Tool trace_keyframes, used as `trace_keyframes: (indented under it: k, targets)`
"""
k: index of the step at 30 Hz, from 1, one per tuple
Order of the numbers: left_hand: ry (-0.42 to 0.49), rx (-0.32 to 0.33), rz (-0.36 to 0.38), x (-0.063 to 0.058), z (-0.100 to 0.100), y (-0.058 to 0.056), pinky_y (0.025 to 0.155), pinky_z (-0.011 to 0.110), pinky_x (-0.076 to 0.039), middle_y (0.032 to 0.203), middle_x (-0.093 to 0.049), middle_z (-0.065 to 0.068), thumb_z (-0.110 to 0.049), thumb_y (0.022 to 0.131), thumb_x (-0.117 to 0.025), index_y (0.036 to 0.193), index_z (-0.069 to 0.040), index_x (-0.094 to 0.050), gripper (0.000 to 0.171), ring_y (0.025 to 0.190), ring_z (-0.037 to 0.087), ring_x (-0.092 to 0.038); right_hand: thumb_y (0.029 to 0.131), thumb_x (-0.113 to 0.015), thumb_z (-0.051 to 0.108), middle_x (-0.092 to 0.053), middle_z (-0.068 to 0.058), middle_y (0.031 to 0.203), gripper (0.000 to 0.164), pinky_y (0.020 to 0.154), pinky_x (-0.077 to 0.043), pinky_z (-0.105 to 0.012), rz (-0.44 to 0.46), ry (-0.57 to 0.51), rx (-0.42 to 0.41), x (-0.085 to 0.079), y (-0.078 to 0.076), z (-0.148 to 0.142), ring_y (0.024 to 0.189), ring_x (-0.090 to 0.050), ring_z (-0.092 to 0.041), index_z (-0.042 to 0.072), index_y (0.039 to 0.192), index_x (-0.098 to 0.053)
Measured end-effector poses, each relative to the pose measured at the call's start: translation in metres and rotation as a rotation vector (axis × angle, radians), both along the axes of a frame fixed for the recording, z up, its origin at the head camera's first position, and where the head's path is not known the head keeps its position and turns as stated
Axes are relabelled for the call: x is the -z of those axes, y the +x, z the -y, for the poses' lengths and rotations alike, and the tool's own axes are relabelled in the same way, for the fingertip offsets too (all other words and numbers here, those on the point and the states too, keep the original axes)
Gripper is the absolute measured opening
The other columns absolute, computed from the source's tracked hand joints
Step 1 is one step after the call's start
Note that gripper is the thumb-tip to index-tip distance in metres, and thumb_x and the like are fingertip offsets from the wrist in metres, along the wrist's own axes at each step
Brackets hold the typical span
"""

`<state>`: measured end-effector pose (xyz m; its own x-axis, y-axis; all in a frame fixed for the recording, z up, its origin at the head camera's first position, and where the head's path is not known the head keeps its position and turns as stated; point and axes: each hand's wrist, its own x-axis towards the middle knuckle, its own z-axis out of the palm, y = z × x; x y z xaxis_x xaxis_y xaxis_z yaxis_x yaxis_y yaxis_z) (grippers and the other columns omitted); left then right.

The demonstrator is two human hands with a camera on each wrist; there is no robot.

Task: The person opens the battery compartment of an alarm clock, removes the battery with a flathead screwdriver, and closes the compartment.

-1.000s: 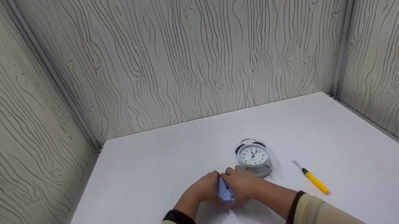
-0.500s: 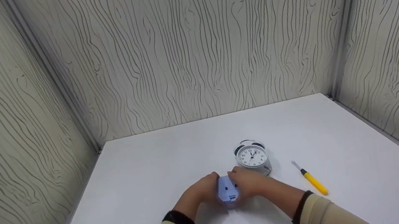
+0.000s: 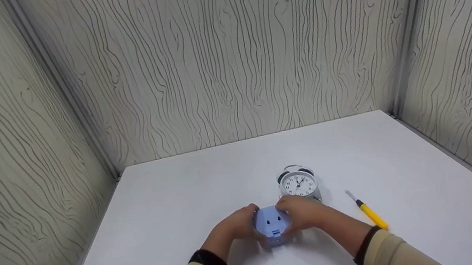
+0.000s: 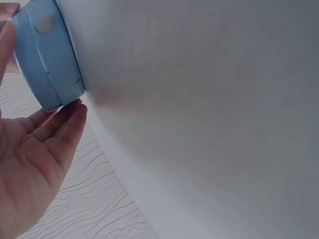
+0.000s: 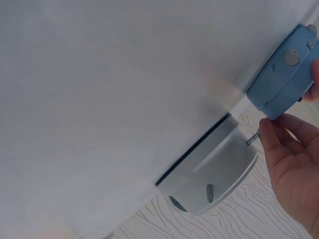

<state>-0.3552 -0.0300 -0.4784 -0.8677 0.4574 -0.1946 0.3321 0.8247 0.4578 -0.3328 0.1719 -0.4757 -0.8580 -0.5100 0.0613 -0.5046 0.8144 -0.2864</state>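
A light blue, many-sided case (image 3: 273, 227), with two small black knobs and a slot like the back of a small clock, is held between both hands close over the table. My left hand (image 3: 240, 225) grips its left side, fingertips at the far corner and thumb nearer me. Opposite it, my right hand (image 3: 301, 212) grips the right side with thumb and fingers. A round silver button shows on the blue case (image 4: 46, 55) in the left wrist view. Just beyond the right hand stands a white twin-bell alarm clock (image 3: 299, 184), its base partly hidden by that hand.
To the right lies a screwdriver (image 3: 373, 215) with a yellow handle, its tip pointing away from me. The white table (image 3: 179, 191) ends at wood-patterned panels (image 3: 226, 60) on the back and both sides. A metal leg (image 5: 253, 138) of the alarm clock sticks out near the right fingers.
The blue case has turned from edge-on to showing its broad knobbed face. My right hand has shifted slightly right; the left has stayed about where it was.
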Motion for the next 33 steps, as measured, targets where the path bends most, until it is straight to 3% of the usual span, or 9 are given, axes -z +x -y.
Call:
trace_keyframes:
  k: [5, 8, 12, 15, 19, 23, 26, 29, 33]
  targets:
    - [-0.001, 0.0, -0.009, -0.002, 0.0, -0.001, 0.09, 0.037, -0.045, 0.104, -0.059, 0.002, -0.037, 0.053, -0.087, 0.122, -0.008, -0.05, 0.083, 0.101, 0.02, -0.055, 0.059, -0.081, 0.043, -0.061, -0.006, 0.107, 0.071, 0.087, -0.046, -0.036, -0.005, 0.01, 0.021, -0.003, 0.001, 0.001, 0.098, -0.056, -0.021, 0.003, 0.114, -0.061]
    - [-0.002, -0.03, 0.005, -0.003, -0.001, 0.0, 0.095, 0.04, -0.042, 0.116, -0.058, 0.004, -0.04, 0.051, -0.087, 0.129, -0.009, -0.046, 0.093, 0.109, 0.022, -0.053, 0.059, -0.081, 0.045, -0.061, -0.006, 0.107, 0.072, 0.087, -0.046, -0.036, -0.027, 0.032, 0.003, -0.005, 0.002, 0.001, 0.098, -0.056, -0.021, 0.002, 0.114, -0.061]
    - [-0.01, -0.046, 0.013, -0.003, -0.002, 0.002, 0.101, 0.042, -0.037, 0.133, -0.049, 0.004, -0.042, 0.056, -0.085, 0.138, -0.014, -0.039, 0.098, 0.123, 0.024, -0.043, 0.063, -0.078, 0.047, -0.059, -0.005, 0.111, 0.072, 0.088, -0.046, -0.036, 0.012, 0.032, 0.002, -0.008, 0.002, 0.0, 0.101, -0.055, -0.02, 0.005, 0.119, -0.059]
    - [-0.018, -0.028, 0.004, -0.003, -0.002, 0.002, 0.1, 0.041, -0.038, 0.129, -0.051, 0.003, -0.041, 0.059, -0.084, 0.136, -0.014, -0.042, 0.092, 0.121, 0.023, -0.045, 0.067, -0.074, 0.049, -0.056, -0.007, 0.12, 0.071, 0.093, -0.043, -0.038, 0.013, 0.038, -0.008, -0.009, 0.003, -0.001, 0.111, -0.051, -0.023, 0.008, 0.123, -0.057]
    - [-0.018, -0.003, -0.005, -0.004, -0.002, 0.003, 0.098, 0.04, -0.039, 0.126, -0.053, 0.004, -0.041, 0.059, -0.084, 0.133, -0.012, -0.044, 0.089, 0.118, 0.023, -0.048, 0.072, -0.07, 0.05, -0.053, -0.004, 0.129, 0.065, 0.099, -0.038, -0.04, -0.05, 0.083, -0.048, -0.009, 0.006, 0.002, 0.123, -0.044, -0.025, 0.013, 0.124, -0.058]
    - [-0.022, 0.002, -0.005, -0.005, -0.001, 0.003, 0.099, 0.04, -0.038, 0.128, -0.052, 0.005, -0.041, 0.06, -0.083, 0.135, -0.012, -0.042, 0.09, 0.12, 0.023, -0.046, 0.075, -0.069, 0.044, -0.056, 0.0, 0.126, 0.051, 0.1, -0.038, -0.039, -0.093, 0.097, -0.105, -0.008, 0.006, 0.007, 0.125, -0.043, -0.024, 0.015, 0.116, -0.064]
    - [-0.021, 0.001, -0.004, -0.005, 0.0, 0.003, 0.099, 0.04, -0.038, 0.128, -0.052, 0.005, -0.04, 0.061, -0.083, 0.135, -0.011, -0.042, 0.089, 0.12, 0.024, -0.047, 0.076, -0.07, 0.039, -0.06, 0.002, 0.12, 0.041, 0.094, -0.044, -0.034, -0.102, 0.106, -0.141, -0.007, 0.006, 0.012, 0.116, -0.052, -0.02, 0.016, 0.11, -0.068]
    - [-0.019, 0.005, 0.001, -0.005, -0.001, 0.004, 0.099, 0.04, -0.038, 0.127, -0.053, 0.006, -0.038, 0.061, -0.083, 0.134, -0.011, -0.043, 0.087, 0.119, 0.024, -0.047, 0.076, -0.07, 0.038, -0.065, 0.003, 0.112, 0.033, 0.077, -0.049, -0.025, -0.121, 0.13, -0.163, -0.006, 0.006, 0.015, 0.091, -0.061, -0.01, 0.018, 0.103, -0.07]
    - [-0.015, 0.009, 0.003, -0.004, -0.001, 0.004, 0.097, 0.04, -0.04, 0.123, -0.055, 0.006, -0.037, 0.062, -0.083, 0.131, -0.011, -0.045, 0.083, 0.116, 0.023, -0.05, 0.076, -0.07, 0.037, -0.066, 0.006, 0.078, 0.022, 0.051, -0.039, -0.02, -0.179, 0.168, -0.195, -0.006, 0.005, 0.02, 0.057, -0.044, -0.005, 0.015, 0.08, -0.067]
